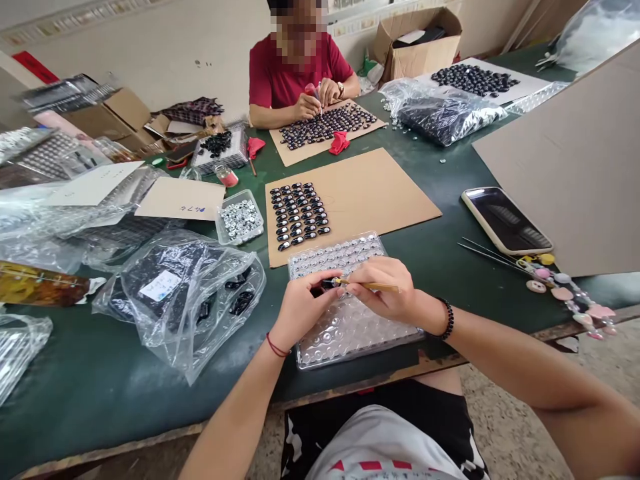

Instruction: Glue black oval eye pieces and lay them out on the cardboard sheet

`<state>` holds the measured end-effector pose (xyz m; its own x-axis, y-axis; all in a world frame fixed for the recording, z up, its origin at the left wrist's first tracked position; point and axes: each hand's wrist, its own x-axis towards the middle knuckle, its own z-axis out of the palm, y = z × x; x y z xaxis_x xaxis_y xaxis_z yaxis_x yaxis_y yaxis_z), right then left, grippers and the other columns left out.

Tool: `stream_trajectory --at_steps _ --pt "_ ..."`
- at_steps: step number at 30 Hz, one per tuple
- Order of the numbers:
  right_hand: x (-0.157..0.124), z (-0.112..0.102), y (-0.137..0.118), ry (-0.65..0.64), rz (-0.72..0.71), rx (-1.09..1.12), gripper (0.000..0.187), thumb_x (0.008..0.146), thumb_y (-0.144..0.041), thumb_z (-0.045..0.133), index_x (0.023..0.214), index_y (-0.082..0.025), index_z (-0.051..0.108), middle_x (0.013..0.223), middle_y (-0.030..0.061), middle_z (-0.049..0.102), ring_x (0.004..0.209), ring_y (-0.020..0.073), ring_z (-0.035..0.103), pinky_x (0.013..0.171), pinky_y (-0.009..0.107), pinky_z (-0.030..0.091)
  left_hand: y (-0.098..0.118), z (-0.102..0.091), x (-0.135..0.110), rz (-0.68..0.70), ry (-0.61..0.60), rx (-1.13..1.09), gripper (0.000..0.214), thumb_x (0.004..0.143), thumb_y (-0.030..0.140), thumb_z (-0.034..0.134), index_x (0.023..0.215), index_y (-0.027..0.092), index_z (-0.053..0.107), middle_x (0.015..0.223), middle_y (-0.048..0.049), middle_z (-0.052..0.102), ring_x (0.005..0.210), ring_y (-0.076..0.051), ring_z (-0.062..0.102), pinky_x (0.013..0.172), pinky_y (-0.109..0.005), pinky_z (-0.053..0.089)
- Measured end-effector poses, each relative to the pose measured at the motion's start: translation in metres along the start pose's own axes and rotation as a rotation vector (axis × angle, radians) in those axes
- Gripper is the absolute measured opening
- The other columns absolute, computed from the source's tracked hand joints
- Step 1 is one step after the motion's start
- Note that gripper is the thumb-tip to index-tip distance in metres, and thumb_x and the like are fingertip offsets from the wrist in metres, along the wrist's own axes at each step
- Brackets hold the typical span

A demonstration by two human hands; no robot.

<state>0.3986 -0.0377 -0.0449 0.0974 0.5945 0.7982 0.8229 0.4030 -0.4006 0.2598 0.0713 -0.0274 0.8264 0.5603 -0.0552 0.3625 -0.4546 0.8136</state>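
Note:
My left hand (303,307) pinches a small shiny black piece (329,283) between thumb and fingers. In my right hand (385,283) is a thin tool with a wooden handle (379,287), its tip against or very close to the black piece; whether it is a brush I cannot tell. Both hands hover over a clear plastic tray (345,343) with rows of round dimples, the far rows holding small silvery pieces. Beyond it, a brown cardboard sheet (373,200) carries rows of black pieces with pale spots (299,215). A clear tub (241,219) of small silvery parts stands left of the sheet.
Plastic bags of black pieces (175,293) lie at left. A phone (507,220) with a beaded strap and tweezers (493,255) lie at right, beside a large leaning board (575,160). Across the table a person in red (300,80) handles black pieces on another cardboard sheet (295,157).

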Motion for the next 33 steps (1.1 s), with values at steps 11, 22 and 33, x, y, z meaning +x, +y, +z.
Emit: stream_trajectory --at_steps 11,22,33 --pt "0.006 -0.005 -0.005 -0.038 -0.094 0.004 0.007 0.083 -0.019 0.05 0.075 -0.02 0.051 0.059 0.0008 0.061 0.05 0.0112 0.05 0.051 0.024 0.038 0.003 -0.002 -0.003 0.011 0.03 -0.022 0.026 0.074 0.03 0.061 0.096 0.019 0.068 0.08 -0.0028 0.069 0.059 -0.013 0.057 0.059 -0.024 0.047" --pt "0.001 -0.003 -0.003 -0.144 -0.134 0.034 0.002 0.083 -0.021 0.053 0.081 -0.02 0.051 0.063 0.0014 0.06 0.053 0.0107 0.05 0.052 0.025 0.038 0.003 -0.002 -0.005 -0.004 0.068 -0.011 0.021 0.076 0.028 0.059 0.094 0.02 0.068 0.085 -0.0021 0.069 0.062 -0.013 0.058 0.061 -0.024 0.046" --pt "0.015 0.0 0.001 -0.157 0.995 0.961 0.035 0.089 -0.043 0.035 0.064 -0.019 0.035 0.056 -0.0042 0.045 0.04 0.006 0.042 0.039 0.02 0.033 0.009 -0.003 -0.01 -0.049 -0.068 -0.2 0.019 0.077 0.027 0.057 0.09 0.017 0.068 0.064 -0.0028 0.066 0.049 -0.013 0.056 0.046 -0.021 0.042"
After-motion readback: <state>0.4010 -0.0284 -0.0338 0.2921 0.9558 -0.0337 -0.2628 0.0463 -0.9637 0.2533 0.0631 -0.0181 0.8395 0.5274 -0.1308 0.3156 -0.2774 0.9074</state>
